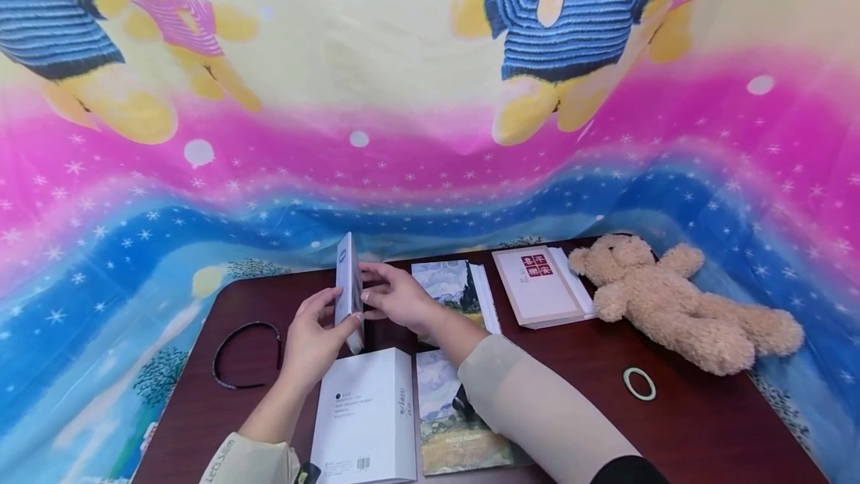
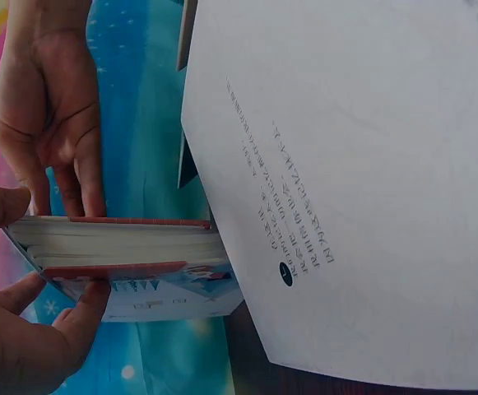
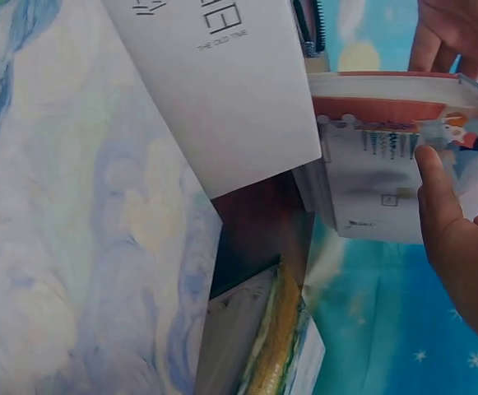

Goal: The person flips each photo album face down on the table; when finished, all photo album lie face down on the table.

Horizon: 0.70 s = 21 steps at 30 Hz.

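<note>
A book (image 1: 347,290) with pale covers and a red edge stands upright between my two hands at the back left of the table. A winter picture shows on its cover (image 3: 387,148), and its page edges (image 2: 123,244) face the left wrist view. My left hand (image 1: 316,334) pinches it, thumb on one side and fingers on the other. My right hand (image 1: 403,297) lays nearly straight fingers against its right side. In front lies a thick white album (image 1: 366,409) with printed text and a barcode. Beside it is an album with a painted cover (image 1: 457,432) reading PHOTO ALBUM, partly hidden by my right sleeve.
Another painted album (image 1: 443,282) lies behind my right forearm. A beige album (image 1: 537,290) with red characters is further right, next to a plush bear (image 1: 672,297). A pale ring (image 1: 639,384) lies at the right, a dark headband (image 1: 231,338) at the left.
</note>
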Tool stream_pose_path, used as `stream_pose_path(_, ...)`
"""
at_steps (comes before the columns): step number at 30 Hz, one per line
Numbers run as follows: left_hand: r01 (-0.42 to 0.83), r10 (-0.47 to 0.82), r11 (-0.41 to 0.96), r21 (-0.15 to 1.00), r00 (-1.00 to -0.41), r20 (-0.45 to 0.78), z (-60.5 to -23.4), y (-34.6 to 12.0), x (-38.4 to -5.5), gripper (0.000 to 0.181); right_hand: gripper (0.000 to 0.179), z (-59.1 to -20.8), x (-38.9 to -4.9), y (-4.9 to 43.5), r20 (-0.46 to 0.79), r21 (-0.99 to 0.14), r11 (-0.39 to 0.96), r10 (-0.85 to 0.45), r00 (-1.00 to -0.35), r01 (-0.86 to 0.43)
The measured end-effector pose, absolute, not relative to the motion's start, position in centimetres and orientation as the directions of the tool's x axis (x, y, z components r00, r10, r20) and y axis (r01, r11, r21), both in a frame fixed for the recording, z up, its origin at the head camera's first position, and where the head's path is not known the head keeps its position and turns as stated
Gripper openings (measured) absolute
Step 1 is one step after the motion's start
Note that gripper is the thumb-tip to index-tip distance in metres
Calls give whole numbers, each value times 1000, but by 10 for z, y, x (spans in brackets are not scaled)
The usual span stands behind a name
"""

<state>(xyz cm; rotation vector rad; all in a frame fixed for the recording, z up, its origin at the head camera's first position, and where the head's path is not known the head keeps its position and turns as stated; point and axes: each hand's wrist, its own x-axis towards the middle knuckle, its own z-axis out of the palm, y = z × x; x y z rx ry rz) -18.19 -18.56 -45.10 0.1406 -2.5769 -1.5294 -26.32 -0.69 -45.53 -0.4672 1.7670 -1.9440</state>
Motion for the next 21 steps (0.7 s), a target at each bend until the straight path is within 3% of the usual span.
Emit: stream_pose_path(21,-12,-80,431,902,-996,25,-456,-167,-186,74,51,-446,-257,8,-74,-995,-12,-513,-855,94)
